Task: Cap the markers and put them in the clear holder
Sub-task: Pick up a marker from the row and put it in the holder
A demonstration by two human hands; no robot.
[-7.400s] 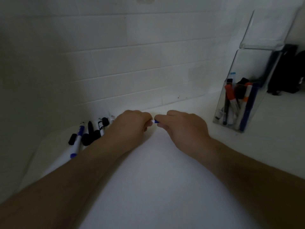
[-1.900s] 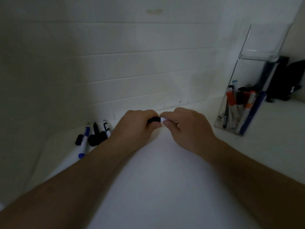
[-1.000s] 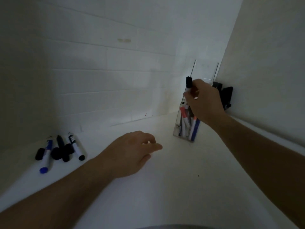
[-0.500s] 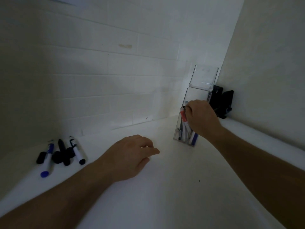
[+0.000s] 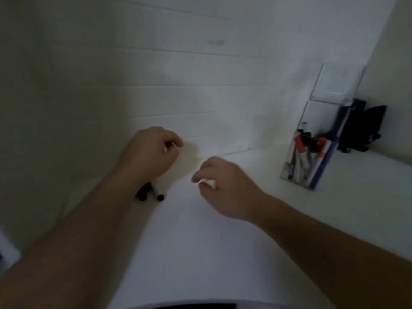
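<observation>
Both hands are over the white counter [image 5: 200, 253], neither one holding a marker as far as this blurred frame shows. The left hand [image 5: 148, 156] hovers with fingers loosely curled, nothing visible inside them; the right hand [image 5: 225, 184] sits nearer, fingers bent, thumb and forefinger close together — whether anything is pinched there, I cannot tell. The loose markers [image 5: 149, 192] lie on the counter at the left, mostly hidden under the left wrist, only dark ends peeking out. Well apart on the far right stands the clear holder [image 5: 316, 139], already carrying several capped markers upright or leaning. These should be light, stiff plastic barrels, smooth and prone to rolling — best taken mid-barrel with one hand while the other presses the cap straight on the tip end.
</observation>
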